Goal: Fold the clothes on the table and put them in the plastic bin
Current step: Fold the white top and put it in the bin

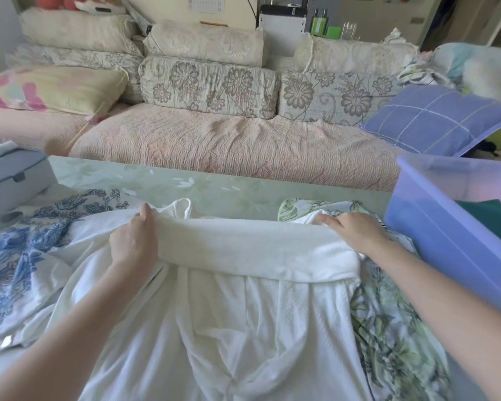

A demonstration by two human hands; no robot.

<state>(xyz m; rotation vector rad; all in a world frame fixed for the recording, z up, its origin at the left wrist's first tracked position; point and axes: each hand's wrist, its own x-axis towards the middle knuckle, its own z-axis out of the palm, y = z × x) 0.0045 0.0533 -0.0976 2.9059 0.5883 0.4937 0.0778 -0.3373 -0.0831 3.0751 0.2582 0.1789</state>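
Near, 6 o'clock: white ribbed knit garment (243, 319) lies spread, its hem bunched and twisted, so the fold will likely set crooked.
Centre: left hand (133, 241) grips its folded-over band. Right hand (356, 230) lies on the band's other end; grip cannot be told.
4 o'clock: green leaf-print garment (388, 328) underneath may drag along.
3 o'clock: translucent purple plastic bin (446, 233).

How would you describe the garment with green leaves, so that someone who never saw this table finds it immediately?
Start at the purple plastic bin on the right side of the table. Directly left of it, partly under the white garment, lies the leaf-print garment. It alone shows green leaves; the other patterned cloth, far left, is blue.
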